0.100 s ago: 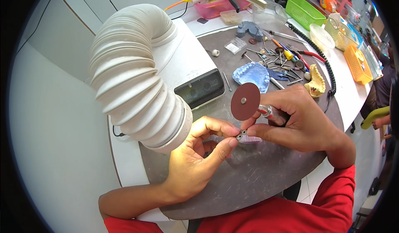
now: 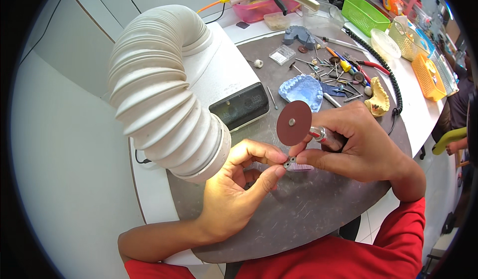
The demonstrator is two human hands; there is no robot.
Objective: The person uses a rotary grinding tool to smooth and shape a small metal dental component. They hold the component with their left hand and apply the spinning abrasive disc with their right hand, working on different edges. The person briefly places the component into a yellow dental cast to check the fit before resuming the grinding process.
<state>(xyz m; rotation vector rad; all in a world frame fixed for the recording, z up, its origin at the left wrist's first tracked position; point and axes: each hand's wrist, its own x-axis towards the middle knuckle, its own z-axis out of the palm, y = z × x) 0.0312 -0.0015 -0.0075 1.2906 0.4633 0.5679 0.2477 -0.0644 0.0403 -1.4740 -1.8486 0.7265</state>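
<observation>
Between the fingertips and thumb of my left hand [image 2: 231, 192] is a tiny metallic dental piece with dark holes [image 2: 290, 163], probably crowns or a bridge; its exact kind is too small to tell. My right hand [image 2: 361, 147] is closed round a rotary handpiece [image 2: 327, 137], its thumb and fingertip also touching the tiny piece. A large reddish-brown cutting disc [image 2: 301, 122] is fitted to the handpiece and stands above the fingertips, apart from the piece. Just beside the piece lies a pinkish ruled patch [image 2: 302, 168], partly hidden by my right thumb.
A ribbed white suction hose [image 2: 154, 80] arches down close to my left hand. Beyond my hands lie a blue dental cast [image 2: 301, 91], a yellowish cast [image 2: 378, 99] and several burs [image 2: 331, 72] on the grey worktop [image 2: 289, 219]. A coiled black cord [image 2: 386, 67] runs along the right.
</observation>
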